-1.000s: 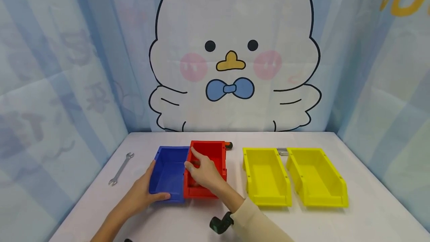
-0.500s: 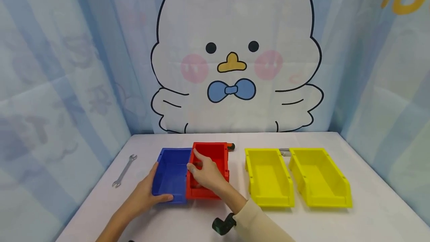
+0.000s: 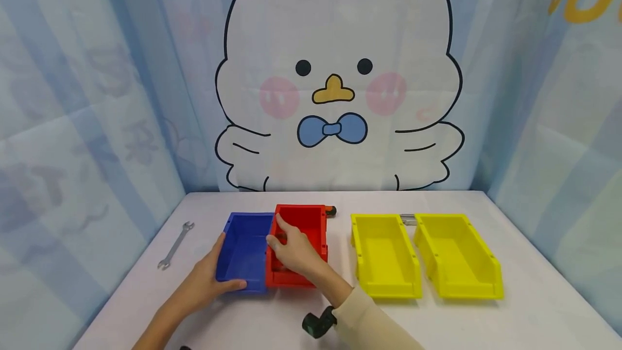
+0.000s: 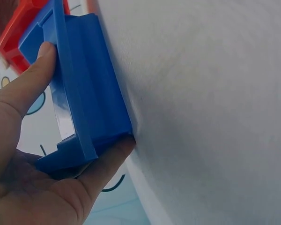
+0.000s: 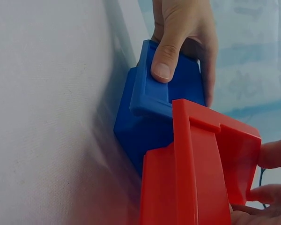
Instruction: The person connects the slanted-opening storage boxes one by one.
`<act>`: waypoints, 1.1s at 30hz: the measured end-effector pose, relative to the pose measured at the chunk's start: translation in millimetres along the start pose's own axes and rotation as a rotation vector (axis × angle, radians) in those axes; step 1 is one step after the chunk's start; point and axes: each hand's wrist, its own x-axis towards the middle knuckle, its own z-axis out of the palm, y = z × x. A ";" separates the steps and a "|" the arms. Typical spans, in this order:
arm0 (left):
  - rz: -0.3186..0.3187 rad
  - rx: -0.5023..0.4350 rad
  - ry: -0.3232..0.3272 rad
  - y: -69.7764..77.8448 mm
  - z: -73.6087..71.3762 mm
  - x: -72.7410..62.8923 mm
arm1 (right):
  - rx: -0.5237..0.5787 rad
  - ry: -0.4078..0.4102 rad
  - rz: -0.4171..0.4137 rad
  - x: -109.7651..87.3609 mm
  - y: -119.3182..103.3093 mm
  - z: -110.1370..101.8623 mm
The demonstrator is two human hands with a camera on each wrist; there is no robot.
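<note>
In the head view, a blue plastic bin (image 3: 245, 255) and a red plastic bin (image 3: 313, 223) stand side by side on the table, their neighbouring sides touching. My left hand (image 3: 201, 284) grips the blue bin, thumb over its front lip; in the left wrist view the other fingers reach along its outer side. Above the red bin, my right hand (image 3: 295, 250) holds that bin's left wall between thumb and fingers. The right wrist view has the red bin's front (image 5: 196, 164) close up, the right fingers (image 5: 274, 154) at its far side partly out of frame.
Two yellow bins (image 3: 389, 258) stand to the right, a silver metal piece (image 3: 408, 219) between their back ends. An open-end wrench (image 3: 176, 246) lies at left. A dark green, bent object (image 3: 318, 324) lies in front, partly under the right sleeve. An orange-and-black tip (image 3: 331, 211) shows behind the red bin.
</note>
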 end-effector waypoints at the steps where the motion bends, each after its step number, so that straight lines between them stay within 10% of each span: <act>1: -0.001 0.002 -0.001 -0.5 -0.1 0.0 | 0.003 -0.004 -0.004 -0.1 0.0 0.4; 33: 0.015 0.007 -0.006 -1.8 0.0 0.0 | -0.003 -0.002 -0.016 -0.1 27.6 10.4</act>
